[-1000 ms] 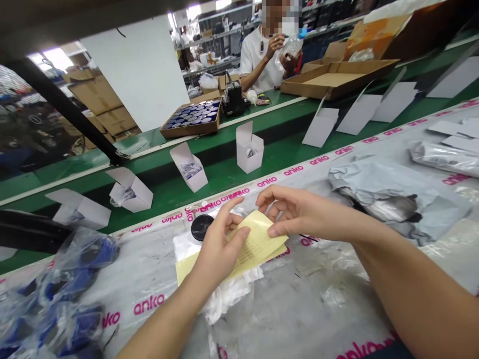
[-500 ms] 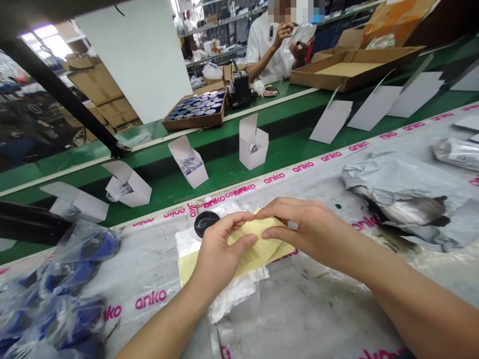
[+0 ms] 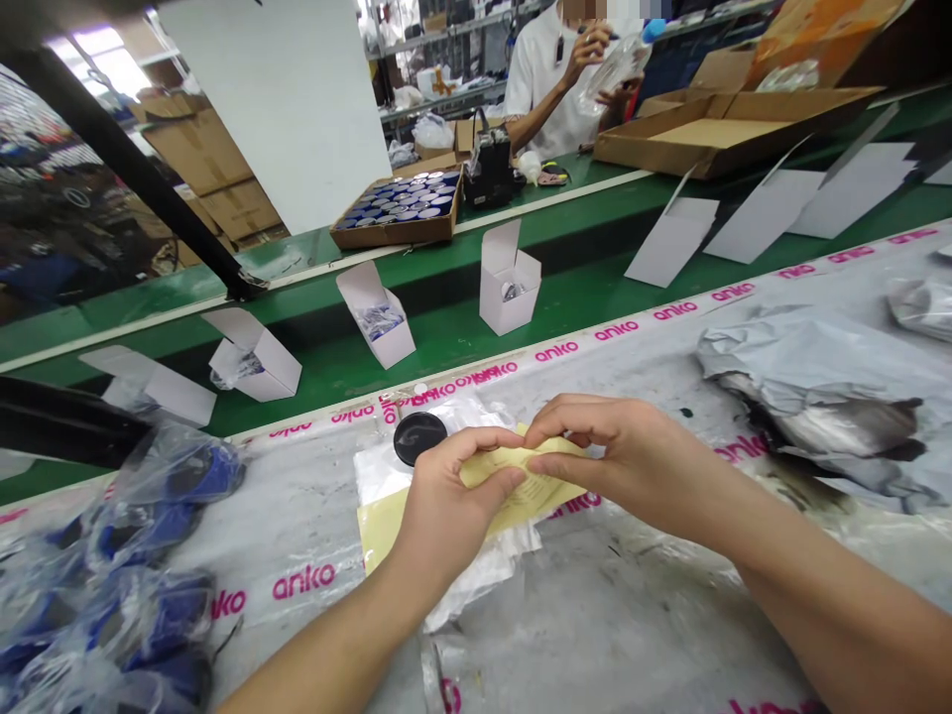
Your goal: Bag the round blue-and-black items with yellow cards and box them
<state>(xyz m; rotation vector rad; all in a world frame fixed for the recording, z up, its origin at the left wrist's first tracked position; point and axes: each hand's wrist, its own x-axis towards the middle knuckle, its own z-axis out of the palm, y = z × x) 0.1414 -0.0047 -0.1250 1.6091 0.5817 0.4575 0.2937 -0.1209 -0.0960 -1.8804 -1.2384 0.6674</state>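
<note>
Both my hands meet over a yellow printed sheet of paper (image 3: pixel 532 493), pinching its upper edge between thumbs and fingers. My left hand (image 3: pixel 457 496) is closed on it from the left, and my right hand (image 3: pixel 595 446) from the right, with the fingertips almost touching. The paper's left part spreads out flat behind my left wrist; whether it is one sheet or several I cannot tell. Beneath it lie crumpled white plastic bags (image 3: pixel 379 476). A round black disc (image 3: pixel 418 437) rests on the bags, just beyond my left hand.
White open boxes (image 3: pixel 510 297) stand along the green conveyor (image 3: pixel 438 347), some with plastic-wrapped items inside. Blue items in clear bags (image 3: pixel 149 595) pile up at left. A torn grey plastic bag (image 3: pixel 810 367) lies at right. Across the belt, a person (image 3: pixel 546 84) holds a clear bottle.
The view has shifted slightly. My fingers have bent the paper's top edge lower, and the part between my hands looks narrower. Across the belt, the person's bottle has tilted.
</note>
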